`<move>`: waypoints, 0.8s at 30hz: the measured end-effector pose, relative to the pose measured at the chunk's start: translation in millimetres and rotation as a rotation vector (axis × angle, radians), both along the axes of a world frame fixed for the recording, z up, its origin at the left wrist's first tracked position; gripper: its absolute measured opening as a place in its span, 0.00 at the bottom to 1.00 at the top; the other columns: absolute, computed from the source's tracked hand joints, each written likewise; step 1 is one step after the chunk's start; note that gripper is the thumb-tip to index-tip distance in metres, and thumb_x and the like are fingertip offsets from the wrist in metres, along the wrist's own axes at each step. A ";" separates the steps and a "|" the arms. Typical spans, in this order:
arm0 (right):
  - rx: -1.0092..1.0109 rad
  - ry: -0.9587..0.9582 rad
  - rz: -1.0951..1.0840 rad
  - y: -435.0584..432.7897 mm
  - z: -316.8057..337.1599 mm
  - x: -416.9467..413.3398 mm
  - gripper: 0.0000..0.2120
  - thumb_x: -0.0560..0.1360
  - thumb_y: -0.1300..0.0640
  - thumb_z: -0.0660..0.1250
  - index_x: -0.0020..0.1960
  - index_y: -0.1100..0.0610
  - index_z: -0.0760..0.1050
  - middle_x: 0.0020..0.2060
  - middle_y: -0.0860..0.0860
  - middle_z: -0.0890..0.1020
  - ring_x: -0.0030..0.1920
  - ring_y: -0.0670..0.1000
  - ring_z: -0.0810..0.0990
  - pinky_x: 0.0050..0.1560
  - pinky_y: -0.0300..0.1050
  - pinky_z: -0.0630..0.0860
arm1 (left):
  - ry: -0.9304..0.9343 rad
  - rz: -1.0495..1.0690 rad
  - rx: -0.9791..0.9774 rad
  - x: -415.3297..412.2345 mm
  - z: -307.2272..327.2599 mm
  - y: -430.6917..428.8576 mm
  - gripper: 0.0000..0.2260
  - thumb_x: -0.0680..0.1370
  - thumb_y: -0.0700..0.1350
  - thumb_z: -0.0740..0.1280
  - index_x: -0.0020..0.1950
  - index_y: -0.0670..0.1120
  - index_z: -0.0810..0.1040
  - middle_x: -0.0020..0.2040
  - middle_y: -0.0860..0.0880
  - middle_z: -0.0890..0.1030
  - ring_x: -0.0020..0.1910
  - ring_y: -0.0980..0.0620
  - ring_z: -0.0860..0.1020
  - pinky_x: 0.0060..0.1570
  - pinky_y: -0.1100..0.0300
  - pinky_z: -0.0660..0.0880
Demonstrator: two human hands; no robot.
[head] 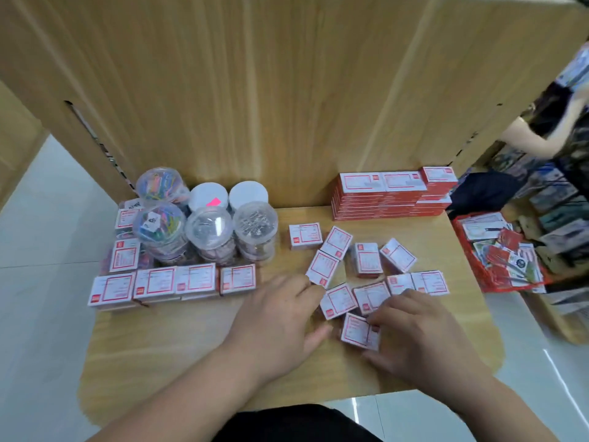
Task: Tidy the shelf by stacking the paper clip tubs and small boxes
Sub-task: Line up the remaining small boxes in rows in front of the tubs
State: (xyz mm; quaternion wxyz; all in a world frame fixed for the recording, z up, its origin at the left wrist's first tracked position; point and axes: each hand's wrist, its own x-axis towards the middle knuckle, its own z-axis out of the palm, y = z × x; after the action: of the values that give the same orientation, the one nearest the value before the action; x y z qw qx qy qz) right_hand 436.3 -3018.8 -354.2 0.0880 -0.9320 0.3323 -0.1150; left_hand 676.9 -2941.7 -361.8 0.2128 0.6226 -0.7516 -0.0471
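Note:
Several small white-and-red boxes (366, 260) lie scattered on the wooden shelf (191, 339). My right hand (420, 333) holds one small box (358, 330) near the front, fingers along its top edge and thumb below it. My left hand (280, 317) lies flat with fingers reaching toward another tilted box (322, 268), its thumb close to the held box. At the left stand clear round paper clip tubs (208, 231) in stacks, with a neat row of boxes (172, 283) in front of them.
A tall stack of flat red-and-white boxes (389, 199) sits at the back right against the wooden wall. Beside the shelf on the right is a red basket (471, 266) full of packets. Another person (567, 122) stands at the far right. White floor tiles surround the shelf.

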 end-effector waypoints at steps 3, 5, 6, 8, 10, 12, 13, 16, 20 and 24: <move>0.015 -0.013 0.026 0.5 -7.5 -7.9 0.20 0.59 0.42 0.76 0.49 0.46 0.79 0.42 0.41 0.81 0.42 0.49 0.78 0.42 0.44 0.73 | -0.037 0.056 0.092 -16.1 -7.4 -9.4 0.19 0.68 0.61 0.66 0.51 0.50 0.79 0.45 0.51 0.78 0.43 0.46 0.78 0.39 0.54 0.78; 0.023 -0.055 0.027 1.5 -11.9 -8.6 0.17 0.62 0.44 0.76 0.49 0.46 0.79 0.42 0.41 0.82 0.42 0.50 0.79 0.42 0.45 0.74 | -0.020 0.078 0.123 -21.0 -12.6 -11.8 0.17 0.67 0.59 0.68 0.50 0.51 0.78 0.44 0.51 0.77 0.43 0.46 0.78 0.38 0.54 0.78; 0.029 -0.079 0.025 2.0 -13.6 -8.4 0.15 0.64 0.44 0.75 0.49 0.47 0.79 0.42 0.42 0.82 0.41 0.50 0.79 0.41 0.46 0.75 | 0.001 0.079 0.131 -22.7 -14.6 -12.3 0.17 0.67 0.57 0.69 0.51 0.50 0.78 0.44 0.51 0.78 0.42 0.46 0.78 0.37 0.54 0.79; 0.038 -0.117 0.023 2.0 -15.9 -8.3 0.13 0.66 0.46 0.74 0.48 0.48 0.80 0.41 0.42 0.82 0.40 0.50 0.80 0.40 0.47 0.77 | 0.043 0.077 0.122 -24.1 -17.7 -13.1 0.17 0.66 0.54 0.70 0.52 0.50 0.77 0.45 0.51 0.79 0.43 0.46 0.79 0.37 0.53 0.79; 0.051 -0.141 0.034 0.8 -13.6 -8.4 0.13 0.65 0.48 0.75 0.48 0.48 0.80 0.41 0.42 0.83 0.40 0.50 0.80 0.39 0.47 0.78 | 0.108 0.084 0.116 -23.3 -18.7 -12.6 0.19 0.66 0.52 0.72 0.55 0.53 0.74 0.48 0.52 0.81 0.45 0.47 0.80 0.40 0.53 0.80; 0.066 -0.181 0.058 -2.1 -7.4 -8.6 0.14 0.64 0.49 0.75 0.48 0.49 0.80 0.42 0.43 0.83 0.40 0.49 0.81 0.38 0.45 0.78 | 0.160 0.093 0.104 -19.7 -16.9 -9.4 0.21 0.67 0.52 0.73 0.58 0.55 0.73 0.51 0.53 0.82 0.47 0.48 0.80 0.43 0.54 0.80; 0.070 -0.208 0.074 -4.0 -3.7 -8.2 0.14 0.63 0.49 0.75 0.48 0.49 0.80 0.42 0.43 0.82 0.40 0.49 0.81 0.38 0.45 0.78 | 0.170 0.099 0.091 -16.8 -14.4 -6.4 0.21 0.68 0.52 0.72 0.59 0.55 0.74 0.52 0.53 0.82 0.48 0.49 0.80 0.44 0.54 0.80; 0.073 -0.271 0.126 -9.8 5.6 -1.5 0.15 0.62 0.49 0.76 0.48 0.50 0.80 0.43 0.43 0.82 0.41 0.48 0.81 0.40 0.44 0.78 | 0.170 0.129 0.034 -1.9 -3.5 4.2 0.19 0.70 0.56 0.69 0.60 0.55 0.76 0.53 0.56 0.82 0.49 0.51 0.80 0.46 0.56 0.78; 0.069 -0.354 0.156 -13.3 14.0 21.1 0.14 0.64 0.49 0.75 0.48 0.51 0.81 0.41 0.44 0.82 0.40 0.48 0.81 0.39 0.45 0.78 | 0.125 0.180 -0.072 30.4 12.1 20.8 0.16 0.72 0.55 0.70 0.58 0.54 0.77 0.53 0.56 0.81 0.47 0.50 0.78 0.48 0.53 0.75; 0.054 -0.363 0.174 -15.2 16.4 52.3 0.13 0.65 0.49 0.75 0.47 0.53 0.81 0.37 0.42 0.79 0.37 0.48 0.76 0.37 0.44 0.75 | 0.013 0.274 -0.162 66.5 18.5 33.2 0.14 0.72 0.53 0.70 0.55 0.51 0.79 0.54 0.56 0.82 0.44 0.48 0.75 0.44 0.51 0.74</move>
State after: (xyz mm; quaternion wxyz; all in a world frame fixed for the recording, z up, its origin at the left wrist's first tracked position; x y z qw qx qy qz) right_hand 488.5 -3034.0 -337.9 0.1808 -0.9184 0.2323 -0.2643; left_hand 743.4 -2908.4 -343.2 0.2718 0.6999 -0.6594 0.0391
